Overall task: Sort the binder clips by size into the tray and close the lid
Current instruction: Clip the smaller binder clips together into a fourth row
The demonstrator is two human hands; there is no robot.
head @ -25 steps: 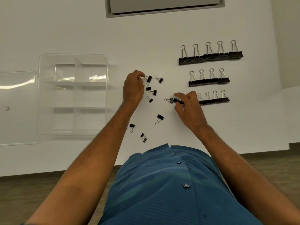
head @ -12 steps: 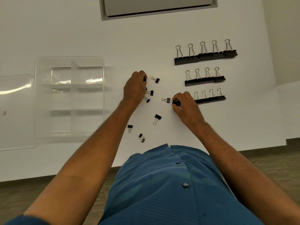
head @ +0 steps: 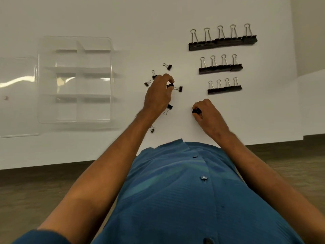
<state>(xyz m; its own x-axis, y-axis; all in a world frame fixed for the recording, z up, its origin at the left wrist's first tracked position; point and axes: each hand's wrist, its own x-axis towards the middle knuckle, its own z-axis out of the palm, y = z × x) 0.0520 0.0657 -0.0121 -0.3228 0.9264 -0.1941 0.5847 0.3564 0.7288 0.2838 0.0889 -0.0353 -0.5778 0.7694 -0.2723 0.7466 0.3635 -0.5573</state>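
Observation:
Several small black binder clips lie scattered mid-table, among them one at the far side [head: 168,66] and one beside my wrist [head: 168,108]. My left hand [head: 158,94] pinches a small clip [head: 170,85] among them. Right of it, my right hand [head: 207,111] holds a small clip [head: 196,111] in curled fingers. Three lined-up rows stand at the right: large clips [head: 222,42], medium clips [head: 220,67] and smaller clips [head: 224,88]. The clear divided tray [head: 74,80] sits at the left with nothing in its compartments, its lid [head: 17,97] open flat beside it.
The white table's front edge [head: 70,163] runs just before my body, with wood floor below. A raised white surface [head: 313,95] stands at the far right. Bare tabletop lies between the tray and the loose clips.
My right hand drew back from the smaller-clip row toward me, carrying a small clip. My left hand shifted nearer and right among the loose clips. The view tilted down.

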